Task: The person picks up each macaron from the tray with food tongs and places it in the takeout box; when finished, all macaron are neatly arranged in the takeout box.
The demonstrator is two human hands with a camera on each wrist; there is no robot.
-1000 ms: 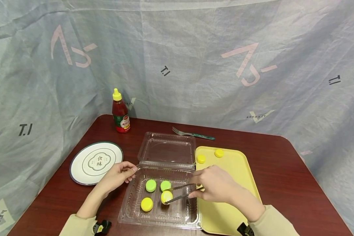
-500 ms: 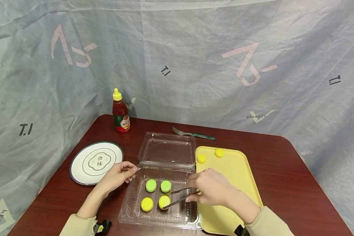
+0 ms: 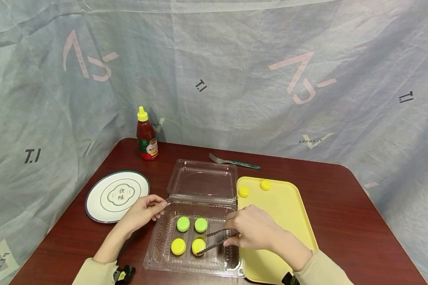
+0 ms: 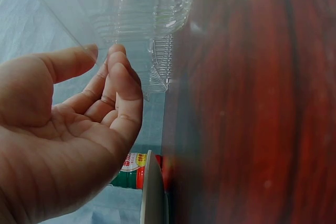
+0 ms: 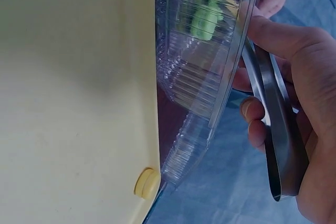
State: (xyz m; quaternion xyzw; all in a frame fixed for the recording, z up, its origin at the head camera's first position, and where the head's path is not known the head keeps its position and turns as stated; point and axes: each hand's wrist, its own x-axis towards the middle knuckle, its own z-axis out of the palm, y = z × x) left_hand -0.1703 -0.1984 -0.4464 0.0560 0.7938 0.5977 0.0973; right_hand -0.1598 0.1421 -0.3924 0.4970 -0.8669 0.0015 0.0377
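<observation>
My right hand (image 3: 253,227) holds metal tongs (image 5: 278,135). In the head view their tips lie at the front right yellow macaron (image 3: 198,246) inside the clear plastic container (image 3: 214,263); I cannot tell whether they still squeeze it. Left of it sits another yellow macaron (image 3: 178,246). Behind are two green macarons, one on the left (image 3: 183,224) and one on the right (image 3: 201,225). With thumb and fingertips, my left hand (image 3: 142,213) pinches the container's back left rim; in the left wrist view the rim reaches the thumb tip (image 4: 90,51).
To the right a yellow tray (image 3: 285,206) bears two yellow macarons (image 3: 265,185) near its far end. The container's lid (image 3: 203,180) lies folded back. A plate (image 3: 107,198) is at the left, a sauce bottle (image 3: 147,138) behind it, a fork (image 3: 235,162) at the back.
My right hand has moved slightly left and toward me with the tongs, bringing the yellow macaron down beside the other yellow one. The tongs' tips look slightly farther apart. My left hand stays put.
</observation>
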